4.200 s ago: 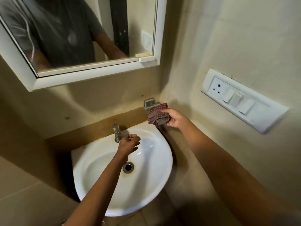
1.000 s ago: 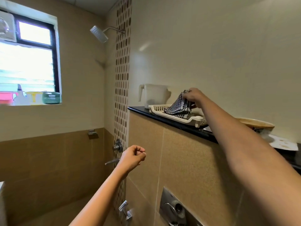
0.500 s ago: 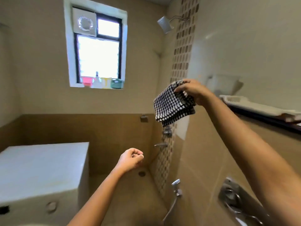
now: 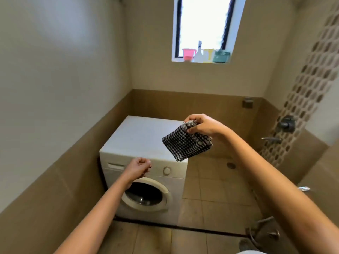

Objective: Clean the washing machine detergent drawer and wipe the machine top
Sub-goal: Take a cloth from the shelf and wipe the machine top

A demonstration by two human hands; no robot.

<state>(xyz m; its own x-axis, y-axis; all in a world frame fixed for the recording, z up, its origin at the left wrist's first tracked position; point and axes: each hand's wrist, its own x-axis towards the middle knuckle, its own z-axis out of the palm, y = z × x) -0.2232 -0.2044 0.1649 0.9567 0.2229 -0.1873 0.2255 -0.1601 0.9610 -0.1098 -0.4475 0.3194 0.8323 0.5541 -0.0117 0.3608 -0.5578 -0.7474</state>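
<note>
A white front-loading washing machine (image 4: 139, 136) stands against the left wall, its flat top bare. The detergent drawer (image 4: 116, 166) is closed at the front panel's upper left, with a round dial (image 4: 167, 170) to its right and the round door (image 4: 146, 196) below. My right hand (image 4: 200, 125) pinches a black-and-white checked cloth (image 4: 187, 144), which hangs in the air above the machine's right front corner. My left hand (image 4: 140, 166) is a loose fist in front of the control panel, holding nothing.
Tiled floor (image 4: 216, 186) with a drain (image 4: 231, 165) lies right of the machine. Shower taps (image 4: 285, 123) and a spout (image 4: 271, 139) sit on the right wall. Small containers (image 4: 205, 55) line the window sill. A hose fitting (image 4: 262, 233) is at the lower right.
I swapped a reddish cloth at the sink for a checked cloth from the ledge tray. The view turned left, and the washing machine is now in front of me, with the cloth lower.
</note>
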